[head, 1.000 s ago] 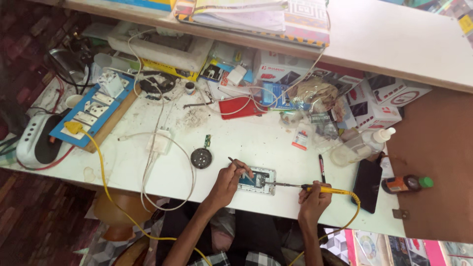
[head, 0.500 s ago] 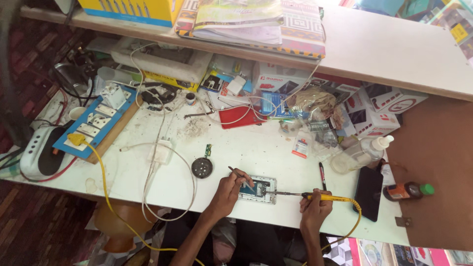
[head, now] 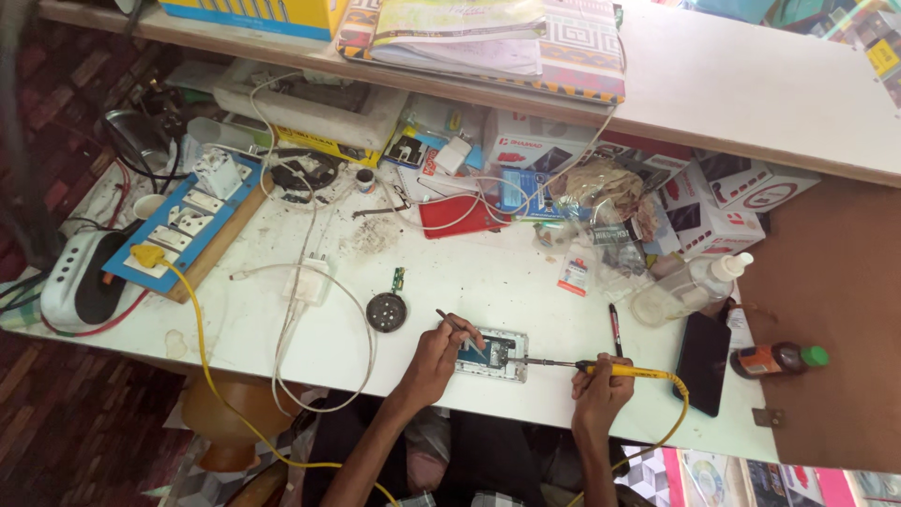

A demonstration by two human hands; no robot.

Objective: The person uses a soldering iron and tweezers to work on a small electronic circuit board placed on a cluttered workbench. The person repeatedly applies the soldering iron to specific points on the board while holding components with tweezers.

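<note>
at the near edge of a cluttered white workbench, a small opened phone with its blue circuit board exposed lies flat between a person's two hands. the left hand rests against the phone's left end, fingers pinched around a thin dark pair of tweezers angled over the board. the right hand is closed around the yellow-handled soldering iron, its metal tip reaching to the phone's right edge, its yellow cable looping away off the bench. done well, the step seems to call for a braced left hand, a brief light touch of the tip, and the cable kept free of the black slab phone lying just to the right. a black pen and a round dark disc lie near. the joint itself is too small to make out, the tweezer tips are hard to tell from the fingers, and both forearms run out of frame at the bottom.
</note>
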